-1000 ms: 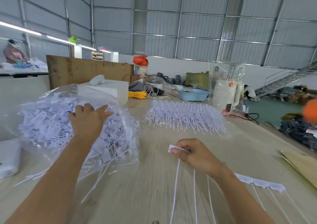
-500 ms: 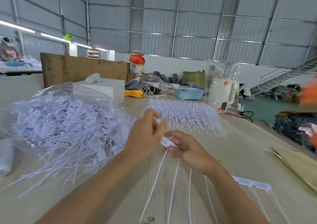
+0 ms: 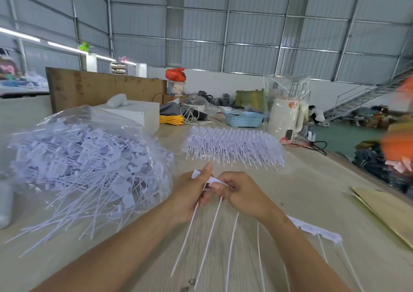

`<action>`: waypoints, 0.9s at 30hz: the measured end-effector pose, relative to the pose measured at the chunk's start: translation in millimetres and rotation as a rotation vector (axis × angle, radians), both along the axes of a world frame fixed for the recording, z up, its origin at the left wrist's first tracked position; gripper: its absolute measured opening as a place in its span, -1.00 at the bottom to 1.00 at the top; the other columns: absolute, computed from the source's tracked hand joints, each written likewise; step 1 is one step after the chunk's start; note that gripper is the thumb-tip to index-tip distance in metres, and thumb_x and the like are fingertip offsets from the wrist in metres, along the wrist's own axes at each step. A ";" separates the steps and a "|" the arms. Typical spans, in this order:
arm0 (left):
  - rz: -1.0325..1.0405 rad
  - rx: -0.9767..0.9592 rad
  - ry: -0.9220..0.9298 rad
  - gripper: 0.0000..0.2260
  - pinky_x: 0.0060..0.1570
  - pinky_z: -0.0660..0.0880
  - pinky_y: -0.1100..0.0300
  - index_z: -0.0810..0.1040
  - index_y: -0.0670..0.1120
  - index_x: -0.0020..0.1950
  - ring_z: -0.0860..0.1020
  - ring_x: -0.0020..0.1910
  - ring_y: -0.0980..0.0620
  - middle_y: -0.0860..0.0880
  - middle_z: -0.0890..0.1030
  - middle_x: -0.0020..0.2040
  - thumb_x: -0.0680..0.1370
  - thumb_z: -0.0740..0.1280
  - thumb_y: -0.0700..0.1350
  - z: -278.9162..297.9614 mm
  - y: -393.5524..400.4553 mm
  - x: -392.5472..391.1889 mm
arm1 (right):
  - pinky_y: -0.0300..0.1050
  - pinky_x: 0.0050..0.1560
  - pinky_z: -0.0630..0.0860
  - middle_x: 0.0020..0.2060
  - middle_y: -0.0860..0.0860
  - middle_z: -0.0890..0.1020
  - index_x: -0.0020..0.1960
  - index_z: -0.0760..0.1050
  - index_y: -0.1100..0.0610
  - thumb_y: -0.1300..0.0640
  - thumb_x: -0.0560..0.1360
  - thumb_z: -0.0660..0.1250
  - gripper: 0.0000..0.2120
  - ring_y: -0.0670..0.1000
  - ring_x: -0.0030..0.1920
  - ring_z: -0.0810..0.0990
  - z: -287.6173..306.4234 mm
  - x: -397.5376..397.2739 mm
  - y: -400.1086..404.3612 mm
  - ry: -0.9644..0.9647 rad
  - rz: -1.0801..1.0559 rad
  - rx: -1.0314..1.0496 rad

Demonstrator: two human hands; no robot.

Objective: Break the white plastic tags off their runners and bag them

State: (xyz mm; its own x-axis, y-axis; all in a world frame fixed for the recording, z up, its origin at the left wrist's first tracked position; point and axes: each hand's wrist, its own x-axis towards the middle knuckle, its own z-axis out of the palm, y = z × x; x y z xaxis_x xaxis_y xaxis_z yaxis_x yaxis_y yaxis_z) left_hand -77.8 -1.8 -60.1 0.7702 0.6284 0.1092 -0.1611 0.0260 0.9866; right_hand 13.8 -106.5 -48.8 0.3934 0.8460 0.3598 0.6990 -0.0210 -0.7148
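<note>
Head view, left to right: clear bag point(image 3: 93, 122) of loose tags; left hand point(image 3: 190, 193) and right hand point(image 3: 242, 194) pinching one tag strip point(image 3: 215, 181) at centre, four tails point(image 3: 209, 240) running toward the viewer; second strip point(image 3: 317, 230) lying at right.

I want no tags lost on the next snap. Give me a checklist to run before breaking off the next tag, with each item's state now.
1. Both hands on the strip: left hand and right hand pinch the strip at its top. Ok.
2. Tails hang free: they trail toward the camera over the table, untangled. Ok.
3. Bag within reach, just left of the hands. Ok.
4. Bag mouth open: cannot tell.
5. More stock: pile lies beyond the hands. Ok.
</note>
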 end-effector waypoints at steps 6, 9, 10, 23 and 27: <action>-0.055 0.165 0.112 -0.65 -0.63 0.09 0.37 0.33 -0.10 -0.31 0.19 -0.64 0.14 0.05 0.35 -0.56 0.63 0.19 0.01 11.4 9.1 -5.5 | -0.29 -0.39 0.21 -0.47 -0.03 0.32 -0.18 0.50 0.38 0.19 0.55 0.28 -0.75 -0.19 -0.49 0.26 4.7 -2.0 -2.8 0.010 0.061 -0.014; -0.150 0.251 0.181 -0.63 -0.61 0.10 0.40 0.35 -0.09 -0.34 0.19 -0.63 0.13 0.05 0.36 -0.54 0.63 0.18 0.02 17.8 16.3 -10.9 | -0.32 -0.46 0.16 -0.49 -0.02 0.27 -0.29 0.45 0.20 0.21 0.56 0.27 -0.76 -0.17 -0.54 0.19 8.1 -0.3 -4.6 0.143 0.148 -0.014; -0.189 0.267 0.203 -0.62 -0.61 0.09 0.40 0.36 -0.08 -0.36 0.19 -0.63 0.14 0.05 0.36 -0.54 0.63 0.18 0.02 18.7 16.9 -12.0 | -0.29 -0.47 0.14 -0.48 0.00 0.26 -0.31 0.44 0.16 0.21 0.56 0.27 -0.74 -0.14 -0.53 0.18 8.4 0.2 -4.9 0.187 0.176 -0.032; -0.020 0.052 0.030 -0.70 -0.62 0.15 0.38 0.47 -0.15 -0.15 0.29 -0.62 0.14 -0.05 0.44 -0.43 0.62 0.16 0.04 11.9 46.2 -14.8 | -0.36 -0.44 0.26 -0.40 0.06 0.44 -0.23 0.52 0.16 0.31 0.52 0.29 -0.83 -0.13 -0.49 0.32 19.5 17.9 -19.6 0.321 0.122 0.173; -0.207 0.100 0.059 -0.39 -0.50 0.28 0.31 0.58 -0.19 -0.18 0.40 -0.50 0.09 -0.06 0.51 -0.42 0.41 0.12 0.36 1.2 15.2 2.0 | -0.10 -0.17 0.47 -0.14 0.03 0.50 -0.09 0.57 0.11 0.38 0.46 0.35 -0.82 -0.02 -0.27 0.51 8.3 1.4 -6.4 0.119 0.133 0.040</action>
State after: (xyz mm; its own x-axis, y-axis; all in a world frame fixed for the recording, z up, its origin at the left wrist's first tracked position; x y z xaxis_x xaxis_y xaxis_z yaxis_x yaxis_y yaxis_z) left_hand -75.8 13.4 -59.0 0.8886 0.4444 0.1135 -0.1041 -0.0456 0.9935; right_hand 15.2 -112.9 -40.5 0.3203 0.8795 0.3521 0.6043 0.0965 -0.7909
